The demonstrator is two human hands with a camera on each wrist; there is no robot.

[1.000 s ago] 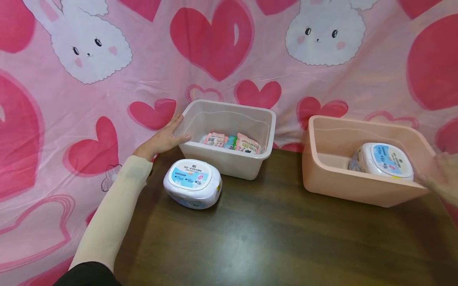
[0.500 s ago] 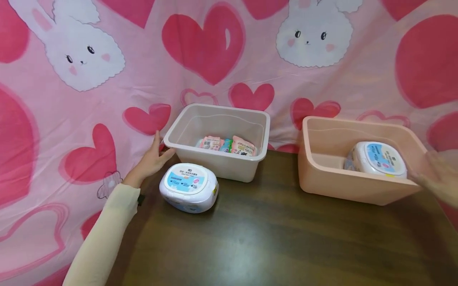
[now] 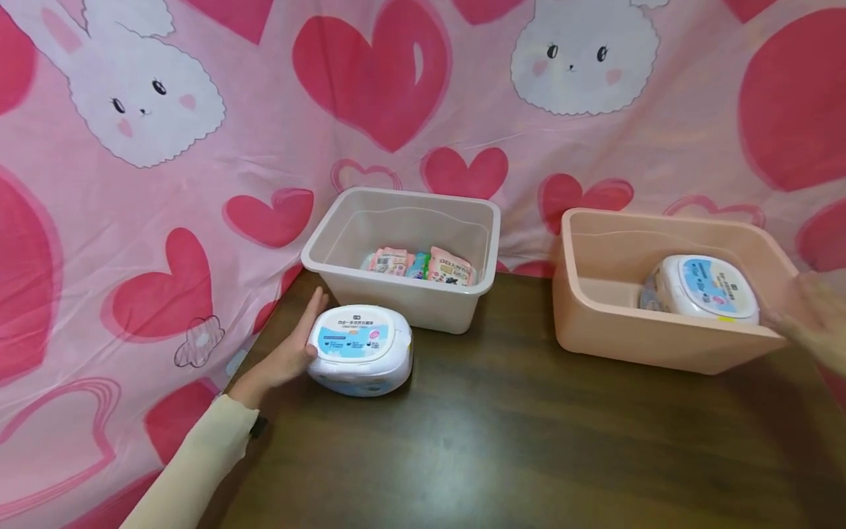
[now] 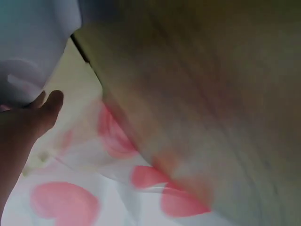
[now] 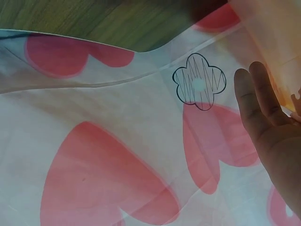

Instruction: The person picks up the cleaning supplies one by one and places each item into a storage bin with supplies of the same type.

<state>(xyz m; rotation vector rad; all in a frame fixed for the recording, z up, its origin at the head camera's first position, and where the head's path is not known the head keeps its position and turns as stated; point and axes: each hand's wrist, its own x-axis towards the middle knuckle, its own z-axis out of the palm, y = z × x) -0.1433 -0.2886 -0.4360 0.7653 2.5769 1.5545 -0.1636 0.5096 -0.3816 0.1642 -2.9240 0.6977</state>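
Observation:
A white lidded tub with a blue label stands on the table in front of the grey bin. My left hand lies along the tub's left side, its fingers straight and pointing up past the lid. In the left wrist view that hand shows below the pale tub, partly cut off. At far right my right hand, blurred, is at the right end of the peach bin. The right wrist view shows that hand with fingers extended beside the bin's peach wall.
Several small pink and blue packets lie in the grey bin. A second white tub and something clear beside it sit in the peach bin. A pink heart-and-rabbit cloth hangs behind the brown wooden table.
My left hand has left the grey bin's left end and come down and nearer, to the left side of the white tub. My right hand stays by the peach bin.

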